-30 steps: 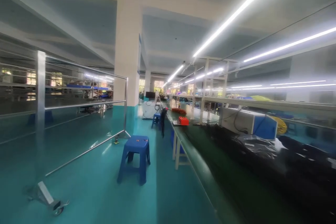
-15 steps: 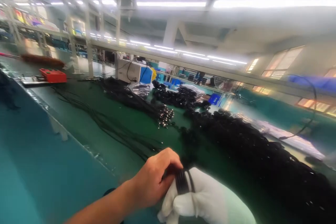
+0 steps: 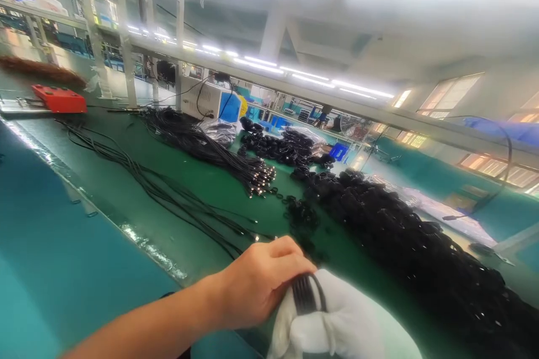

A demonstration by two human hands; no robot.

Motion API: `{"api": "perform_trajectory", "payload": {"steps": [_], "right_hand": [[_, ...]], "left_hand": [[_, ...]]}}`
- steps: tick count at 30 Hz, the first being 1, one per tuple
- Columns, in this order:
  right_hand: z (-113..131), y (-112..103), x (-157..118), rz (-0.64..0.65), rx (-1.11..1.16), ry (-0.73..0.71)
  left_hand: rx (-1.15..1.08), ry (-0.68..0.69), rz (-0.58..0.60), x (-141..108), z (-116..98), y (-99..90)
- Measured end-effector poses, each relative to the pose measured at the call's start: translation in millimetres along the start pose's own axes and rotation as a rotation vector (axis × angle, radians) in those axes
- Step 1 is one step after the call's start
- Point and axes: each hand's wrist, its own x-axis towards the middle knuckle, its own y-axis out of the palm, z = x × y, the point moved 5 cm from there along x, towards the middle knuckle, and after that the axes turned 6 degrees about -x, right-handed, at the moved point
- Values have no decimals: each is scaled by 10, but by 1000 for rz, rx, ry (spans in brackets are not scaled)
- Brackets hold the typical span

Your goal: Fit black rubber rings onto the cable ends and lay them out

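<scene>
My right hand [image 3: 337, 314], in a white glove, is closed round a small coil of black cable [image 3: 305, 294]. One loop of that cable runs over the gloved fingers. My bare left hand [image 3: 267, 275] comes in from the lower left and presses against the coil's upper edge, thumb and fingers pinched on the cable. Its fingertips are partly hidden behind the coil. Just beyond my left hand, several loose black cables [image 3: 155, 190] lie stretched along the green bench top [image 3: 202, 185], their metal ends close to the knuckles.
A thick bundle of black cables [image 3: 210, 151] with shiny ends lies farther back. Along the right runs a long heap of coiled black cables [image 3: 391, 235]. A red box [image 3: 63, 99] sits at the far left, and a white-and-blue machine [image 3: 210, 101] stands behind the bundle.
Both hands have shifted slightly right with the coil. My left hand's fingers now reach over the top of the coil. The view has turned a little, and the bench things sit farther left.
</scene>
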Motion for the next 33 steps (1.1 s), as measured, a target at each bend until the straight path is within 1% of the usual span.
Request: {"api": "perform_trajectory", "payload": {"steps": [2,5,6,8,10,12,15,16,17,18,21,22,24,26,30,31,33], "right_hand": [[5,10,-4,-28,-17,-1],[-9,136,-32,-1,-32,20],[-18,165,-51,-17,-40,26],[-43,168,-109,-91,-66,34],[-73,103,-195,-184,-92,36],[-94,-8,-292,-268,-101,29],[-82,-221,-415,-468,-98,6],[-69,-267,-431,-515,-113,4],[-58,-285,-423,-523,-142,8],[-50,-277,-389,-490,-184,13],[-90,-166,-207,-272,-249,7],[-128,-137,-145,-219,-226,3],[-234,-105,-36,-154,-125,15],[-354,-96,46,-131,-27,48],[-513,-165,126,-200,49,75],[-540,-180,133,-185,109,67],[-585,-204,139,-94,296,29]], "left_hand": [[11,30,-17,26,10,-10],[32,64,-43,47,53,4],[40,69,-43,50,65,12],[50,73,-39,52,73,17],[46,77,-32,51,61,6],[47,69,-33,50,48,-22],[66,3,-19,60,69,-62],[72,-24,-7,67,81,-67],[71,-47,13,75,90,-64],[63,-62,33,86,95,-57],[19,-88,60,119,88,-38],[6,-99,59,128,87,-34],[-6,-139,56,140,102,-22],[5,-199,56,149,145,-5],[61,-328,37,183,283,25],[48,-370,23,195,328,30],[-53,-487,0,213,434,53]]}}
